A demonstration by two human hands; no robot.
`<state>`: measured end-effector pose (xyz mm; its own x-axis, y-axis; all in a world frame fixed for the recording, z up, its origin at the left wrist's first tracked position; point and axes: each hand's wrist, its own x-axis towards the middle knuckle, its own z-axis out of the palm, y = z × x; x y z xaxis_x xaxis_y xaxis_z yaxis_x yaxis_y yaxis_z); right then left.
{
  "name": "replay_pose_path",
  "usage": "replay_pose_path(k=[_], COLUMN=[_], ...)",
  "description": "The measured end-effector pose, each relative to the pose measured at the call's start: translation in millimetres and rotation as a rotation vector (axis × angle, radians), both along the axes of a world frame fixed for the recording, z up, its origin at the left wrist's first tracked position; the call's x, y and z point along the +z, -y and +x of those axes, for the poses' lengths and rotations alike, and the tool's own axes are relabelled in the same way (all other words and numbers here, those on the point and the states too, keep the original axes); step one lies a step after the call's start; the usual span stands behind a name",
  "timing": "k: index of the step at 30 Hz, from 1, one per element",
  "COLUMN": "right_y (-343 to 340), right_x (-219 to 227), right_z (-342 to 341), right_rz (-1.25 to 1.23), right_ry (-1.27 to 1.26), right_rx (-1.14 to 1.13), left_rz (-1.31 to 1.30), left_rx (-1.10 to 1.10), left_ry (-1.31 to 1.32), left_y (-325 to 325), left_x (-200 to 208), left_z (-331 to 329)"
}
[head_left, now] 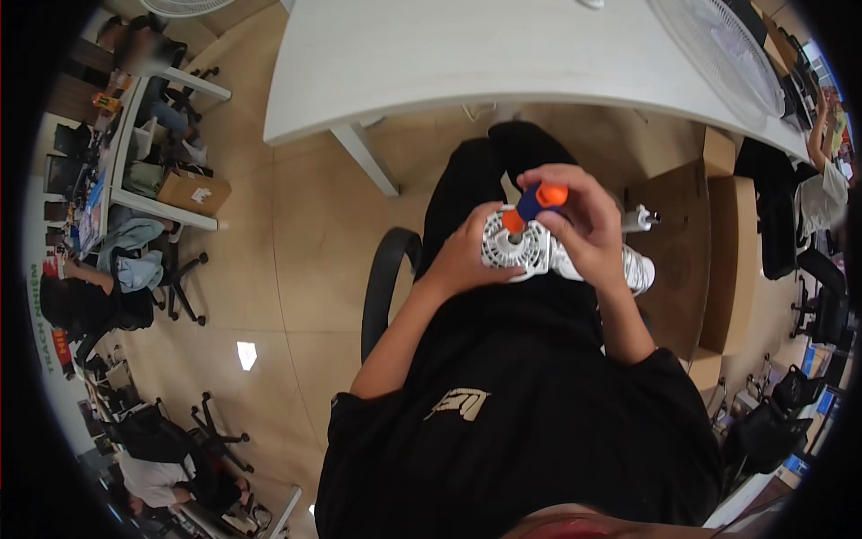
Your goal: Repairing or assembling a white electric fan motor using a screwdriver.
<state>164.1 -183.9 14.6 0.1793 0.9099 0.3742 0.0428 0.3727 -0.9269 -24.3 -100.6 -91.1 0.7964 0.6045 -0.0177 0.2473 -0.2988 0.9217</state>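
A white fan motor housing (530, 256) with a round slotted face rests on my lap. My left hand (467, 247) is closed around its left edge, thumb along the near side. My right hand (588, 225) grips an orange and dark blue tool (531, 205), with its lower orange end at the middle of the slotted face. The tool's kind is hard to tell, and its tip is hidden. To the right, a white tube with a metal end (642, 218) sticks out past my right hand. Beside it lies a bundled white cord (640, 270).
A white table (449, 63) stands in front, with a fan grille (718, 54) at its right. On my right is an open cardboard box (669, 260); a black chair armrest (377, 278) is on my left. Other people sit at desks on both sides.
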Motion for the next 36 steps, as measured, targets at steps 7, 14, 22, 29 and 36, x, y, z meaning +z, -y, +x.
replay_pose_path(k=[7, 14, 22, 29, 36], right_y=[-2, 3, -7, -10, -11], right_x=[-8, -3, -11, -5, -4], right_z=[-3, -7, 0, 1, 0], right_rz=[-0.02, -0.013, -0.007, -0.105, -0.151], right_ry=[0.001, 0.099, 0.122, 0.111, 0.149], right_rx=[-0.015, -0.01, -0.009, 0.059, 0.104], left_rz=[0.002, 0.018, 0.017, -0.006, 0.058], left_rx=[-0.011, -0.023, -0.021, -0.03, -0.039], left_ry=[-0.022, -0.008, -0.038, 0.02, -0.024], left_y=[0, 6, -2, -4, 5], left_x=[-6, -5, -7, -4, -10], left_z=[1, -2, 2, 0, -5])
